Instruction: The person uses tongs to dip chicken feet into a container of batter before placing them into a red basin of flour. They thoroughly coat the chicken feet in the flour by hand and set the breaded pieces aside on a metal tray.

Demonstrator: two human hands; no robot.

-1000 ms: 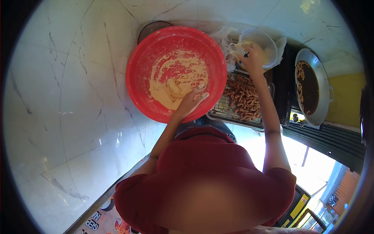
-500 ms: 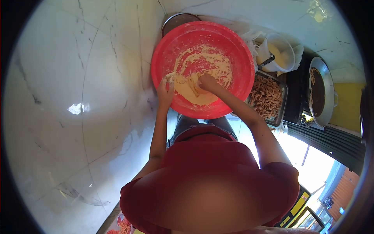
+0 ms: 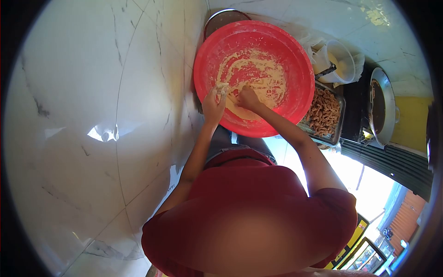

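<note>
A large red plastic basin [image 3: 299, 94] holds pale yellow flour [image 3: 272, 76], spread in streaks over its bottom. Just inside the near left of the basin is my left hand [image 3: 214, 107]. Its fingers are partly apart, and their tips are thickly coated with flour. My right hand [image 3: 249, 98] reaches down into the flour near the basin's middle. The fingers there are curled closed, and whatever they grip is hidden under the hand.
Right of the basin, a metal tray [image 3: 340, 115] holds browned fried strips [image 3: 324, 111]. Behind it stands a white bucket [image 3: 347, 55] with pale contents. A wide metal pan [image 3: 386, 92] of dark oil sits farther right. A marble-patterned wall [image 3: 152, 92] rises at the left.
My left hand has moved in toward the right hand, over the flour. The right hand stays low in the basin, and the strip-like pale lumps beneath it no longer show. The view has shifted slightly.
</note>
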